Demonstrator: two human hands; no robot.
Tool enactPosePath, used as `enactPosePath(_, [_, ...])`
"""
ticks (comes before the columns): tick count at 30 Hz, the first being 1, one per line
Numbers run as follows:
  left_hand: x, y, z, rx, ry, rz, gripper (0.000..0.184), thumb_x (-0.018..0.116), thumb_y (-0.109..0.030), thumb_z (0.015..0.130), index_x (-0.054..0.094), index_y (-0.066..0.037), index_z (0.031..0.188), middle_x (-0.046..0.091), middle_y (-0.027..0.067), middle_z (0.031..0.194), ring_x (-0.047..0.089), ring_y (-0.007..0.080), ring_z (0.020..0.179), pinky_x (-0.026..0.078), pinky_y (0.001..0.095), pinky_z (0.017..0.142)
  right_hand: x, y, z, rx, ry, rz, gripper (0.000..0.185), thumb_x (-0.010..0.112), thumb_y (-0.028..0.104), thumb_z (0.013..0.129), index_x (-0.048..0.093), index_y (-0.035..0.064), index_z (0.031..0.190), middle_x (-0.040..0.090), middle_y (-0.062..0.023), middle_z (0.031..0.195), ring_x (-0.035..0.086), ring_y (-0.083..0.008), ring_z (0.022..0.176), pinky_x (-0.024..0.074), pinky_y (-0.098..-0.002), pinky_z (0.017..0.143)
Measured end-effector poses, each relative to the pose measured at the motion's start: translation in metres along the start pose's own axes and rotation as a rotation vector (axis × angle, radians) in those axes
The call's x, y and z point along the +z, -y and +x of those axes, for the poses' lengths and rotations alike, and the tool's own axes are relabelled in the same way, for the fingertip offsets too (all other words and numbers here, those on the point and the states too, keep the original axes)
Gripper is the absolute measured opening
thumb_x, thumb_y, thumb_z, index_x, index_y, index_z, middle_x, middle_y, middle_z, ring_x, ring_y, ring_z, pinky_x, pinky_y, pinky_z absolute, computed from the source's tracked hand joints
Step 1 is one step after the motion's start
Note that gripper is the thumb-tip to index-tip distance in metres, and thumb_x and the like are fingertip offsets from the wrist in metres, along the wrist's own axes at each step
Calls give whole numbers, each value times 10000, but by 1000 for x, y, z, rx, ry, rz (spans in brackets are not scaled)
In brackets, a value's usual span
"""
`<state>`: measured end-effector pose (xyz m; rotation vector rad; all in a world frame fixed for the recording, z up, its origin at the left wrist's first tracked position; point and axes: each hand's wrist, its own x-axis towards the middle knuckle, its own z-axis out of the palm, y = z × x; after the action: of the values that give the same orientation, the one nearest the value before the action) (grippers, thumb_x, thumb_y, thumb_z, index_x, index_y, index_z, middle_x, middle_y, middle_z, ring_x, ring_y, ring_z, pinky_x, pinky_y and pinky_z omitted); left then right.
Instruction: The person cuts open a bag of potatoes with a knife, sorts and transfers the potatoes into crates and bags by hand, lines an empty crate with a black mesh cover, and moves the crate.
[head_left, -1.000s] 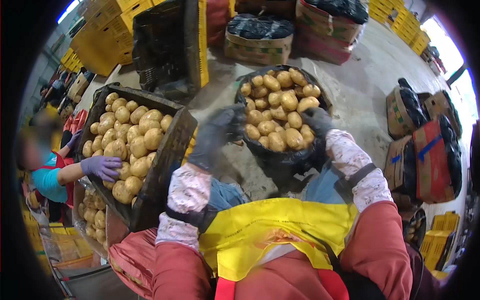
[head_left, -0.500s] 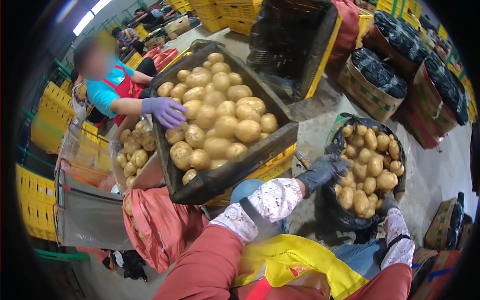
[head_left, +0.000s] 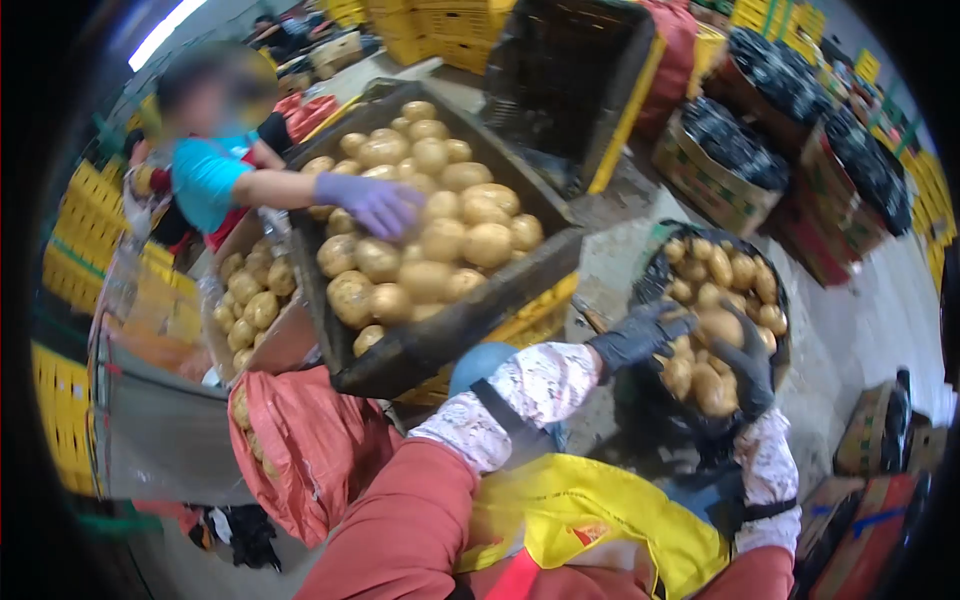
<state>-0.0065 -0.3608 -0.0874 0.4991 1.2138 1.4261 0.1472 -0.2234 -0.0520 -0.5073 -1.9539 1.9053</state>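
My left hand [head_left: 645, 335], in a dark glove, is over the left edge of a round container [head_left: 655, 255] lined with black plastic, its fingers apart and nothing in them. My right hand [head_left: 748, 365], gloved the same way, curves its fingers around a large potato [head_left: 718, 328] on top of the heap. Several potatoes [head_left: 715, 395] fill the container below both hands. To the left, a dark wooden-looking crate [head_left: 440, 345] holds a heap of potatoes [head_left: 443, 240].
A co-worker's purple-gloved hand [head_left: 378, 203] reaches over the crate. Below it lies a red mesh sack [head_left: 310, 440], beside a carton of potatoes [head_left: 255, 300]. An empty dark crate [head_left: 570, 85] stands behind, with filled cartons [head_left: 705, 165] at the back right.
My right hand has moved up from the container's near edge onto a large potato. The co-worker's gloved hand has reached further right over the crate. The view has shifted slightly.
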Motion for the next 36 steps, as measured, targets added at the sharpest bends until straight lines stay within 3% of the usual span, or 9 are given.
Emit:
enactPosePath(4, [1,17,1,-26,191,-441,428,627,-272,872,484,-61,1215,579,100,1089,601,211,950,542,338,705,35,-4,-11,-82,16,112,569,666,85,805,431,-3,1316,517,-125,1245,512,-188,1105,397,-297,979])
enactPosePath(12, [0,0,-22,321,96,51,539,720,-118,763,451,2,1214,570,130,1117,584,202,1011,518,316,824,15,-83,-20,39,-218,-83,313,645,163,837,605,-2,1099,616,-135,1082,557,-199,1040,432,-312,904])
enactPosePath(14, [-3,-1,-20,326,71,56,496,709,-201,790,480,-13,1188,599,120,1047,621,204,923,538,308,737,22,-86,-23,-47,-147,-674,360,637,266,830,610,39,1108,620,-175,1036,565,-290,1026,425,-369,907])
enactPosePath(17, [-6,5,-14,160,-6,-165,476,654,-337,835,503,-39,1174,623,108,962,642,201,778,538,307,610,22,-133,-18,-28,39,-828,439,597,448,805,621,72,1031,594,-177,941,529,-350,942,414,-452,792])
enactPosePath(18, [-8,4,-15,184,-39,-161,476,654,-337,835,503,-39,1174,623,108,962,642,201,778,538,307,610,26,-141,-19,-57,68,-821,439,597,448,805,621,72,1031,594,-177,941,529,-350,942,414,-452,792])
enactPosePath(20, [-11,0,-17,85,-125,-217,499,588,-445,859,521,-59,1168,631,100,914,629,193,675,520,311,524,32,-153,-24,-234,84,-1416,403,594,429,791,619,81,993,587,-164,905,509,-342,944,401,-464,771])
enactPosePath(28, [-36,-56,-60,296,-204,-262,464,602,-421,861,532,-74,1161,614,90,993,628,188,773,530,296,557,34,-179,-3,-189,96,-1496,386,629,392,755,627,67,962,568,-165,979,511,-333,935,405,-449,771])
enactPosePath(32, [-109,-124,-73,487,-455,146,488,720,-334,791,521,-90,1164,600,82,964,631,180,753,555,283,522,33,-182,9,-183,100,-1501,409,664,419,725,647,49,897,566,-166,1001,525,-334,956,426,-437,804])
enactPosePath(36, [-161,-184,-79,672,-988,353,504,708,-328,805,513,-65,1188,592,71,940,612,127,704,479,215,427,36,-168,19,-12,150,-1479,415,675,448,713,659,58,855,586,-166,955,551,-331,928,450,-433,776])
